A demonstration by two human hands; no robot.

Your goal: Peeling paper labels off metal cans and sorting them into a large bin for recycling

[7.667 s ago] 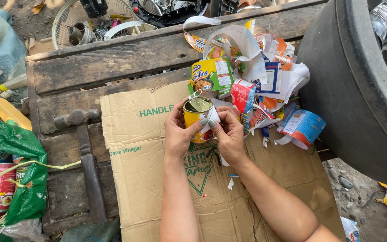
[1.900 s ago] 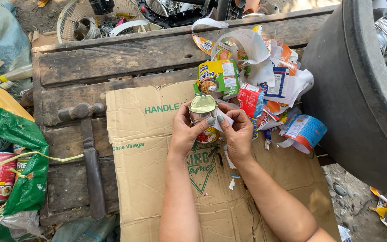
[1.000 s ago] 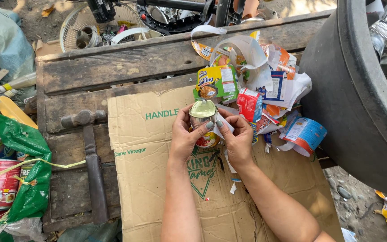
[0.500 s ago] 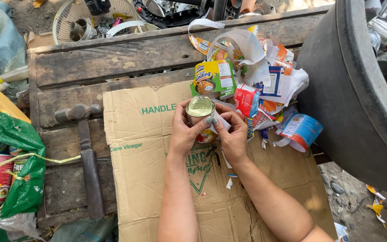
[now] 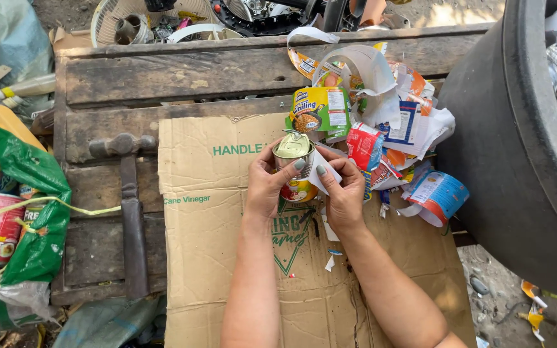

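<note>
Small tin can held upright above the flat cardboard sheet on the wooden desk, long axis roughly vertical, opened lid end up. Left hand wrapped around the can's left side, fingers closed on it. Right hand just right of the can, thumb and forefinger pinched on a loose flap of white paper label peeling off the can's right side. Pile of torn labels farther right; hammer well apart to the left, beside a green bag.
</note>
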